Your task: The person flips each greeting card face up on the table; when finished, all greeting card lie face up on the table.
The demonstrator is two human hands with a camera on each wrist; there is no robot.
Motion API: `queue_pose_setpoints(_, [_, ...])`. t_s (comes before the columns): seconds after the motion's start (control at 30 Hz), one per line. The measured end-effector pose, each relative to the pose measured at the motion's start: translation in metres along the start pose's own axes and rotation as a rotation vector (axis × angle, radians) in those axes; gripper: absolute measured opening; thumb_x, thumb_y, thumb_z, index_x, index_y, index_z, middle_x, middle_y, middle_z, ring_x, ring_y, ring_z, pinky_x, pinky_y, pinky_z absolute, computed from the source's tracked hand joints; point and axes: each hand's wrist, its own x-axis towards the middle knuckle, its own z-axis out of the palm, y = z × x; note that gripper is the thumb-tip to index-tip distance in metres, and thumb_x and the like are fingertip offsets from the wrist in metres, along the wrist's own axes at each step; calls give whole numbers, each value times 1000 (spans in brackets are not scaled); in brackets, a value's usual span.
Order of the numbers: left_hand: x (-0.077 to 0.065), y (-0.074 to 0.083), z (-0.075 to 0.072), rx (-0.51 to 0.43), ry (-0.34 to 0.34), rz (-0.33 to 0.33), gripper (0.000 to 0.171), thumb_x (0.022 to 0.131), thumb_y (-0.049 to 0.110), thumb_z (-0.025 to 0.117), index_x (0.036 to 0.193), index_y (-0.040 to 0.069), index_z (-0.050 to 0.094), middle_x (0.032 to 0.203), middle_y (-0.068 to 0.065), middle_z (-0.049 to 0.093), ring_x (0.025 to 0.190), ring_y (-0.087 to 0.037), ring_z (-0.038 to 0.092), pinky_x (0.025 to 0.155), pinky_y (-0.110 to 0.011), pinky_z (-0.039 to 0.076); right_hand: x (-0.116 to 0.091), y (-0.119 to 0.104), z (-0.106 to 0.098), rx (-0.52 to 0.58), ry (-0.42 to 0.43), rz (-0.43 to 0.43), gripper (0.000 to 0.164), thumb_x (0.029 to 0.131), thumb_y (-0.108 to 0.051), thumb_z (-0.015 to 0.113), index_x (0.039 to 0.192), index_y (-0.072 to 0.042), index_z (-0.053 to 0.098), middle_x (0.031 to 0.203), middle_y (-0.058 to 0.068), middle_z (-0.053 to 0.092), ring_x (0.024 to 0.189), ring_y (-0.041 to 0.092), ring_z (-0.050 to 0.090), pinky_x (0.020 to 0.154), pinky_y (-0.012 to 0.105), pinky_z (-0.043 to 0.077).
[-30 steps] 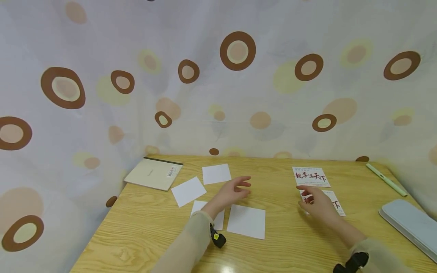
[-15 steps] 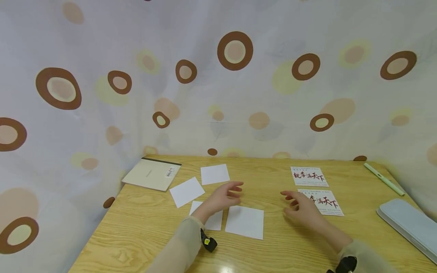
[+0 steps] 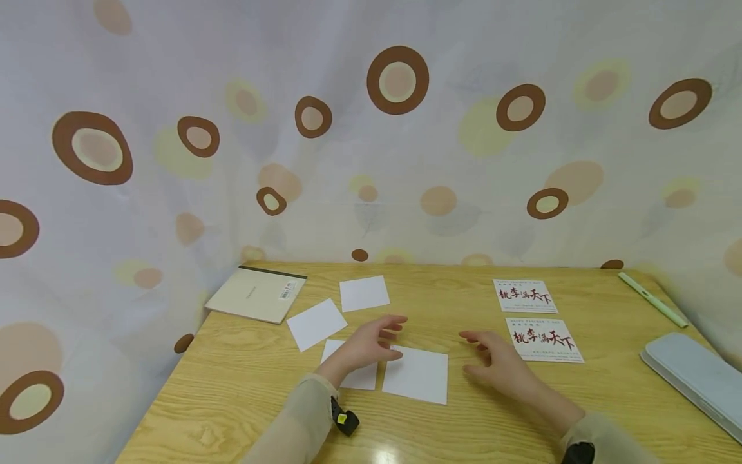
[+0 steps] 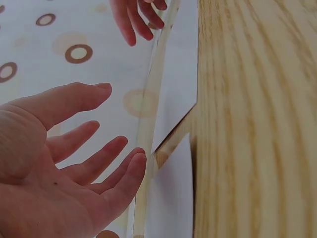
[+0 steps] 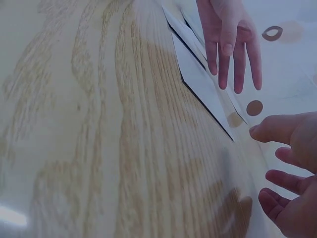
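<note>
My left hand (image 3: pixel 371 343) hovers over two blank white cards, with fingers loosely bent and nothing between them. One card (image 3: pixel 363 376) lies partly hidden beneath that hand, and a larger card (image 3: pixel 418 380) lies to its right. In the left wrist view the same fingers (image 4: pixel 106 168) are spread apart above the card edges. To the right of the larger card, my right hand (image 3: pixel 493 364) is held above the wood, relaxed and holding nothing. Two cards printed with red Chinese characters, a near one (image 3: pixel 545 341) and a far one (image 3: pixel 524 298), lie beyond the right hand.
Two more blank cards (image 3: pixel 317 324) (image 3: pixel 364 294) lie behind the left hand. A beige notebook (image 3: pixel 255 296) sits at the back left of the wooden table (image 3: pixel 232 399). On the right are a light green pen (image 3: pixel 652 299) and a pale blue case (image 3: pixel 695 377). A patterned curtain surrounds the table.
My right hand has moved left, off the near printed card, toward the larger blank card. My left hand has shifted slightly left and down. The cards have stayed in place.
</note>
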Motion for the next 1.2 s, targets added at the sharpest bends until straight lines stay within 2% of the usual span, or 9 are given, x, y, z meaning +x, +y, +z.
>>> queue_pose_setpoints(0.33, [-6,-4,-3,17,-34,4,69,85,10,77,147,12,46,143,-14,53,130,-33,52,106,-46,47,1,-8,9,-15,-29,-55,62,76,-15,83,133,-4,59,127,15,63,112,32,61,96,50,50])
queue_pose_setpoints(0.5, [-7,-4,-3,21,-43,-2,70,84,10,78,147,12,46,143,-13,53,130,-32,52,107,-45,46,2,-9,15,-31,-41,-57,67,72,-16,85,134,-5,60,129,17,62,119,37,57,103,56,44])
queue_pose_setpoints(0.7, [-7,-4,-2,42,-42,-13,70,83,9,79,146,11,48,142,-13,53,129,-31,52,107,-43,46,1,-11,19,-65,-50,-89,75,66,-24,88,133,-6,60,130,19,61,121,44,53,104,64,39])
queue_pose_setpoints(0.97, [-11,-2,1,40,-59,-25,73,82,4,79,147,10,47,145,-13,51,132,-30,49,108,-42,45,-1,-10,24,-115,-42,-123,81,62,-34,91,133,-8,60,130,20,60,120,43,52,102,63,38])
queue_pose_setpoints(1.2, [-12,0,2,54,-60,-12,73,81,3,80,146,9,47,145,-14,51,132,-30,48,107,-42,47,-3,-13,26,-109,-88,-91,85,62,-34,92,136,-11,58,134,20,57,122,43,46,101,63,37])
